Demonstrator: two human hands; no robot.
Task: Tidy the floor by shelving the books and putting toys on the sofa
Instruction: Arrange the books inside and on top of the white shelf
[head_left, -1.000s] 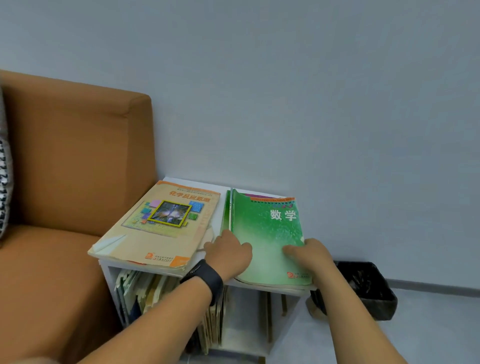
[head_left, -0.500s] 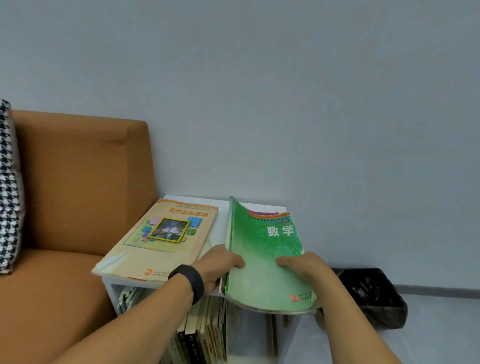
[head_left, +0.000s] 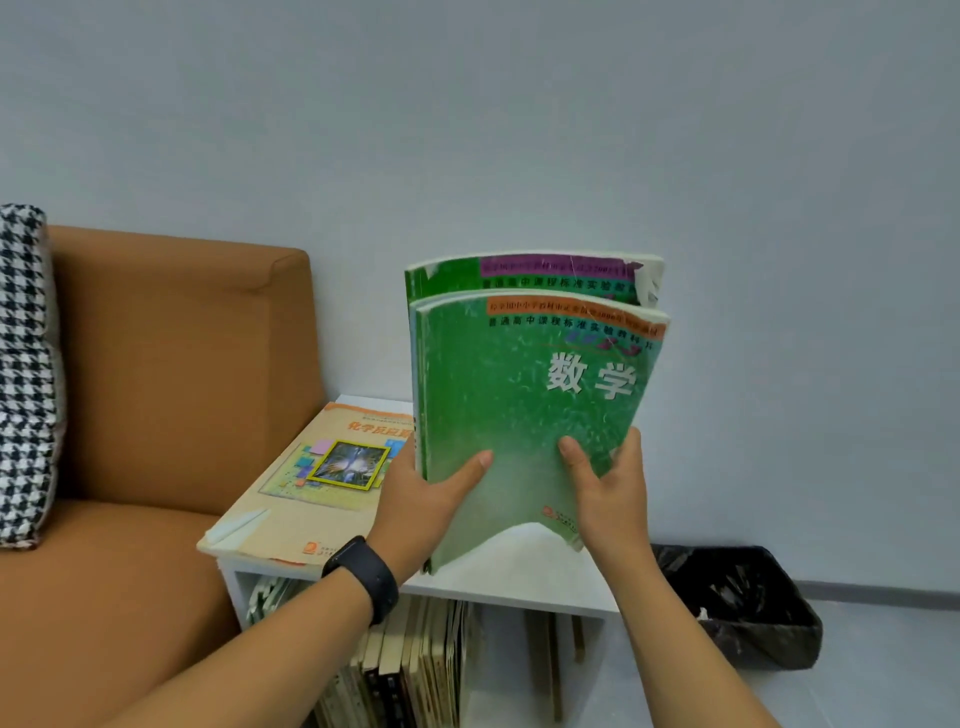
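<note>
I hold two green books upright over the shelf, one hand at each lower corner.

From the left I see a houndstooth cushion (head_left: 23, 374) on the orange sofa (head_left: 171, 364), then a beige book (head_left: 317, 483) lying flat on the white shelf (head_left: 519, 582), its near corner overhanging the edge. My left hand (head_left: 421, 499), with a black wristband (head_left: 363, 577), grips the green books (head_left: 519, 410) at the spine side, thumb on the front cover. My right hand (head_left: 608, 493) grasps the opposite lower corner, and the cover bows between them. More books (head_left: 410, 670) stand inside the shelf below. A black bin (head_left: 743, 603) sits on the floor at far right.
</note>
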